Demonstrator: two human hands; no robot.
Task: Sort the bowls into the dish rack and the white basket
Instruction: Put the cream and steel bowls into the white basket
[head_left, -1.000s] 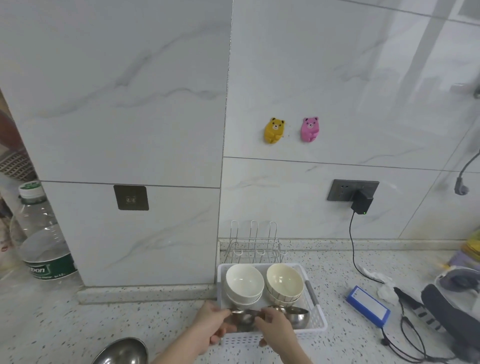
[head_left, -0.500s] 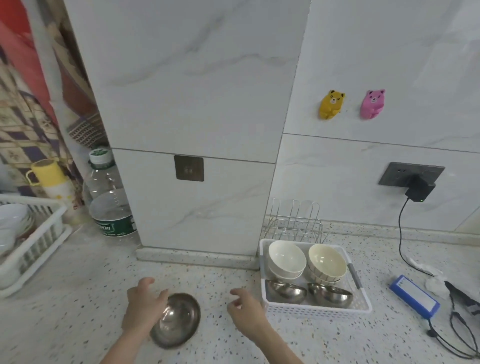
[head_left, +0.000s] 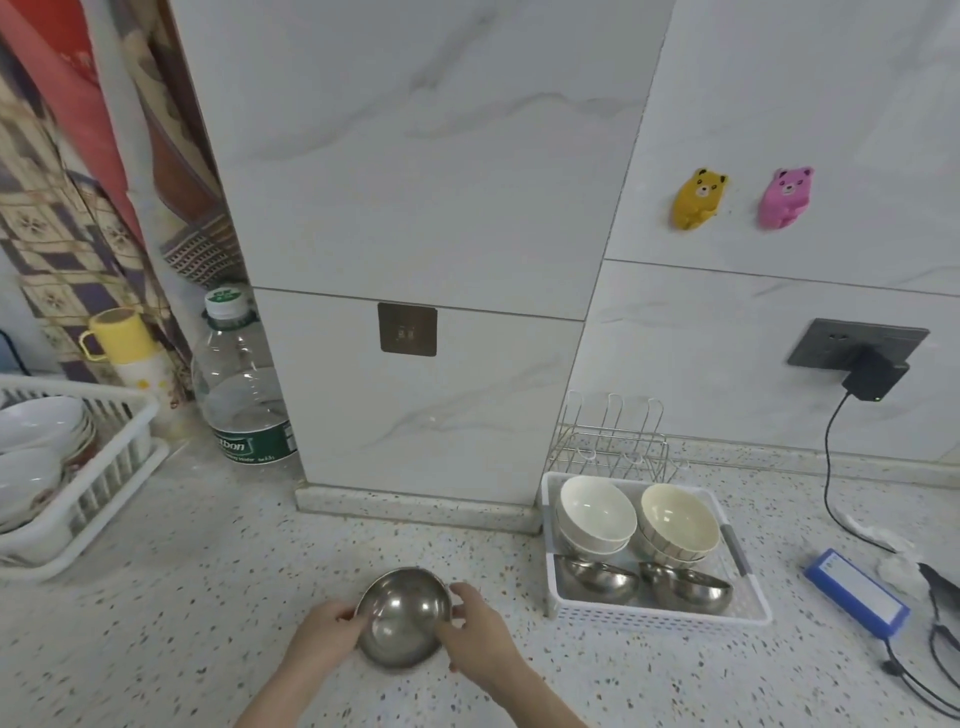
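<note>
Holding steel bowl (head_left: 404, 616) mouth-up, left hand (head_left: 324, 640), right hand (head_left: 480, 642)

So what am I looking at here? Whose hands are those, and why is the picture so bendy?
There is no machine here. A person wears a camera on their head, looking down at their own hands. Its wide lens bends the edges of the picture.

The left hand and the right hand hold a shiny steel bowl between them, low over the speckled counter.

To the right sits a white basket with two white bowls at the back and two steel bowls in front. At the far left is a white dish rack with white dishes in it. A big water bottle stands beside the rack, and two little bear hooks stick to the wall.
</note>
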